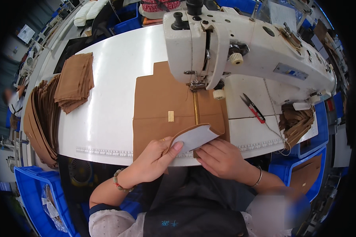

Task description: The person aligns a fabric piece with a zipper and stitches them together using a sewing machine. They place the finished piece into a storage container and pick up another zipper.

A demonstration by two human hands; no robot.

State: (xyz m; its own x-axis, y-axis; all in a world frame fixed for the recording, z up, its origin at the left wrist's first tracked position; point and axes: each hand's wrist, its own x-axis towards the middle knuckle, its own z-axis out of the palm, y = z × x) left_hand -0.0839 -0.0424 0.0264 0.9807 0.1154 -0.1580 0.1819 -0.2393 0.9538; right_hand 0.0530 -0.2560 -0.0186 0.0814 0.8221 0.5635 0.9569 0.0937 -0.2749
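A: Where is the cloth, and what is my left hand doing?

B: You sit at a white worktable (106,126), brown fabric panel (154,98) spread before you, its upper part passing beneath the needle end of a white sewing machine (241,43). Your left hand (156,158) grips the left end of a raised brown flap (194,138), thumb pressed on the pale inner face, fingers behind it

A: And my right hand?

B: Your right hand (220,158) closes its bent fingers on the flap's right-hand near edge, the thumb hard to make out. Whether the flap is part of the panel or a separate piece, one cannot tell

A: What shows on the panel itself?

B: A gold strip (196,106) runs from under the needle area toward your raised flap, with a small pale-gold rectangle (171,116) to its left

A: And around me?

B: To your right, snips (254,108) with a red handle lie on the tabletop, near a brown bundle (296,122). To your left sit a stack of brown pieces (74,81) and, beside it, a longer brown pile (41,122) at the table's edge. A printed ruler (103,151) follows the edge nearest you
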